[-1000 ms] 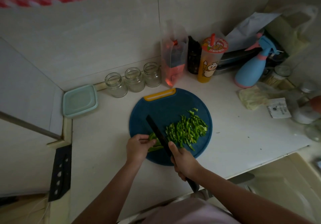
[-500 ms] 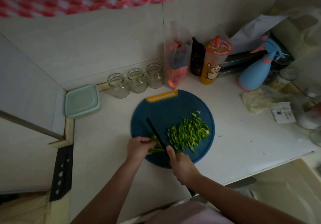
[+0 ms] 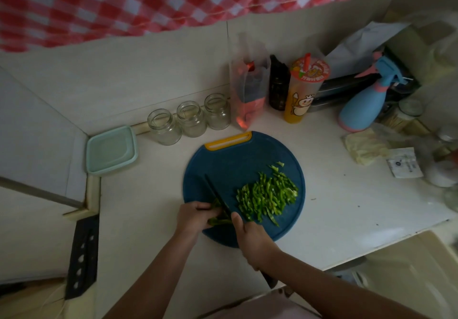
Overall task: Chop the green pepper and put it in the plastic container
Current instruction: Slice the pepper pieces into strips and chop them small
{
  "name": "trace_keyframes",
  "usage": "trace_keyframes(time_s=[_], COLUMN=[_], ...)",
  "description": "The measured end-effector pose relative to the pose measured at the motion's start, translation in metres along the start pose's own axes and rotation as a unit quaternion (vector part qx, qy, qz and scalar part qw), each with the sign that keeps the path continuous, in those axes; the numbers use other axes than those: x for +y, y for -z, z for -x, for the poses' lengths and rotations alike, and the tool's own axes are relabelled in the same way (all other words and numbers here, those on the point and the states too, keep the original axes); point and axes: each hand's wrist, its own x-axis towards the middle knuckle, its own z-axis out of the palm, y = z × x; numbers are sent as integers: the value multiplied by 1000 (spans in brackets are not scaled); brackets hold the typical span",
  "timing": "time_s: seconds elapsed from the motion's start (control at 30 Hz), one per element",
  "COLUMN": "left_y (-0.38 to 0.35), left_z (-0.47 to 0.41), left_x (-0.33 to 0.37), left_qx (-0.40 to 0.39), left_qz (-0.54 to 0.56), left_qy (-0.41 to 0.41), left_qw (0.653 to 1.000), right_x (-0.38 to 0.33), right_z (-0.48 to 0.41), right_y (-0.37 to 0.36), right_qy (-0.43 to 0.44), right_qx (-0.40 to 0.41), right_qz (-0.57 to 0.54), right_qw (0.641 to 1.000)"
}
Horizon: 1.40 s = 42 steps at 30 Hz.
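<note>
Partly under left hand [image 3: 193, 216], green pepper [image 3: 220, 221].

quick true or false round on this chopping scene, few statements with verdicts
1. The right hand grips the knife. True.
2. The chopped pepper is in the plastic container. False: the chopped pepper lies on the blue cutting board; the plastic container sits off to the left.
3. Three glass jars stand behind the cutting board. True.
4. The left hand is empty. False: the left hand holds the uncut pepper piece beside the knife.
</note>
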Motion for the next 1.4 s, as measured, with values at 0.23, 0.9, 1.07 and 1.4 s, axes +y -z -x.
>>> trace_keyframes(time_s=[0.23, 0.9, 1.07, 1.4], left_y=[0, 0, 0, -1], left_z=[-3, 3, -1, 1], left_x=[2, -11, -14, -14], left_qx=[0, 4, 10, 6], left_qz=[-6, 40, 16, 18], left_qy=[3, -85, -112, -120], left_qw=[1000, 996, 993, 993], right_x=[4, 8, 7, 4], right_z=[-10, -1, 9, 13], right_y=[5, 21, 25, 21], right_qy=[-60, -43, -5, 6], right_qx=[-51, 19, -5, 3], right_qz=[-47, -196, -180, -157], right_qw=[996, 980, 984, 988])
